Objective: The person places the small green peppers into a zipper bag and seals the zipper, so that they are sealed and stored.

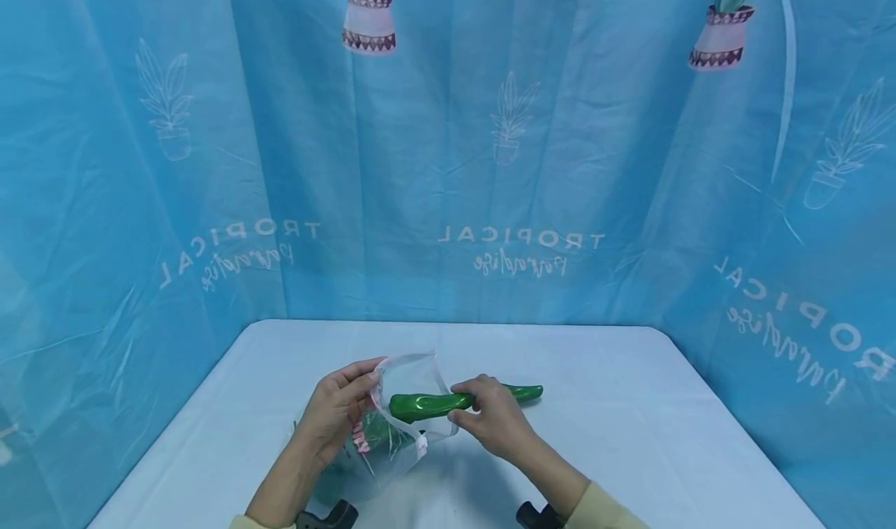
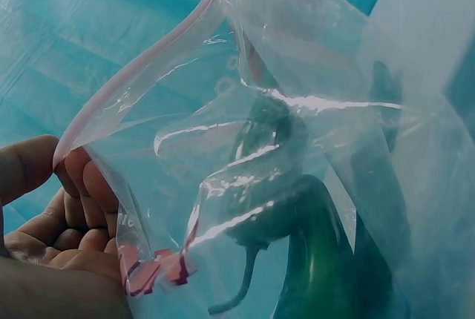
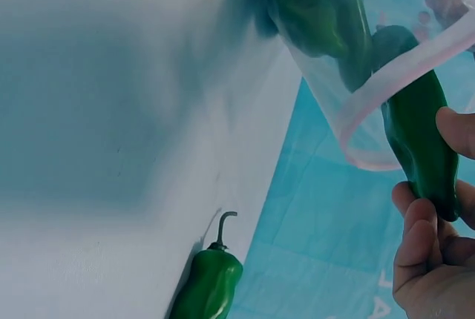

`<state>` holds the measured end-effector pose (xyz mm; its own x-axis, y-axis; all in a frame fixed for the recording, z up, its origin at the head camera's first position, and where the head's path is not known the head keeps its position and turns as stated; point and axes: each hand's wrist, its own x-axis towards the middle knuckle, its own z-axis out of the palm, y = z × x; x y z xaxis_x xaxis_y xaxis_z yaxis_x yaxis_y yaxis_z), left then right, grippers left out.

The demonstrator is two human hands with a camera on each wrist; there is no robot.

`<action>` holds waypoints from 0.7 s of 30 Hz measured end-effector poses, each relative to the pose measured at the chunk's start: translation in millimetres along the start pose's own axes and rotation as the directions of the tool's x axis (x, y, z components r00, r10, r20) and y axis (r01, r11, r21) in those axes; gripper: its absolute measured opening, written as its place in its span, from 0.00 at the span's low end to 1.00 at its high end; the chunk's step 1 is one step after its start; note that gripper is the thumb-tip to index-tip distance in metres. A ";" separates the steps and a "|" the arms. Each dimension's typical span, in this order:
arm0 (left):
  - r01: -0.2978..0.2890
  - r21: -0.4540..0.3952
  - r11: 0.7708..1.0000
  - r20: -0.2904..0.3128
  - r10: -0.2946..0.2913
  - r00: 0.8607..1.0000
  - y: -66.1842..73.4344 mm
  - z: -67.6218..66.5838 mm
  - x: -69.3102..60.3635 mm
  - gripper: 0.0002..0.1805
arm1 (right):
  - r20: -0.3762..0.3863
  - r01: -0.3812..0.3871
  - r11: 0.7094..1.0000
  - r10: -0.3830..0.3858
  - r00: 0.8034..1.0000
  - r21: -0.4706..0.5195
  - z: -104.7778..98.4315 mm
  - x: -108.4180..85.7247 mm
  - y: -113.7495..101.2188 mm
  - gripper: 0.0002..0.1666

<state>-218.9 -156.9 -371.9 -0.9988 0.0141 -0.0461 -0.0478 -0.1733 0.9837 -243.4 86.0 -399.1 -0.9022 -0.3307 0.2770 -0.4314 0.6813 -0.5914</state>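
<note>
My left hand point(image 1: 336, 404) pinches the rim of a clear zip bag point(image 1: 413, 369) between thumb and fingers. Pink edging point(image 2: 141, 63) runs along the bag's mouth, which gapes toward the right. Inside the bag are green peppers point(image 3: 308, 15), seen through the plastic. With thumb and fingertips my right hand point(image 1: 493, 420) grips a long green pepper point(image 1: 427, 407) near its narrow end. That pepper's broad end reaches into the bag's mouth. Behind the right hand another green pepper point(image 3: 211, 282) lies on the table, its thin curved stem showing in the right wrist view.
A white table point(image 1: 630, 451) with rounded far corners lies under the hands. Blue curtains point(image 1: 560, 163) printed with plants and lettering hang at the back and both sides. A dark wrist mount point(image 1: 332, 516) shows at each forearm.
</note>
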 end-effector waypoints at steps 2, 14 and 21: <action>0.003 -0.005 1.000 -0.002 -0.003 1.000 0.0 0.1 0.3 0.25 | 0.004 0.004 1.000 -0.004 1.000 -0.011 1.5 1.1 -1.6 0.20; -0.001 -0.003 1.000 -0.002 0.001 1.000 -1.6 0.5 -0.5 0.25 | 0.035 0.004 0.999 -0.002 0.999 -0.051 8.6 6.6 -8.0 0.21; -0.006 -0.002 1.000 0.003 0.006 1.000 -2.1 0.9 -0.1 0.26 | 0.036 0.004 0.999 -0.003 0.999 -0.049 13.4 9.5 -11.5 0.22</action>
<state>-218.7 -155.7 -373.8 -0.9991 0.0160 -0.0393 -0.0414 -0.1751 0.9837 -246.9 66.3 -399.8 -0.9002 -0.3559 0.2511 -0.4352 0.7109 -0.5525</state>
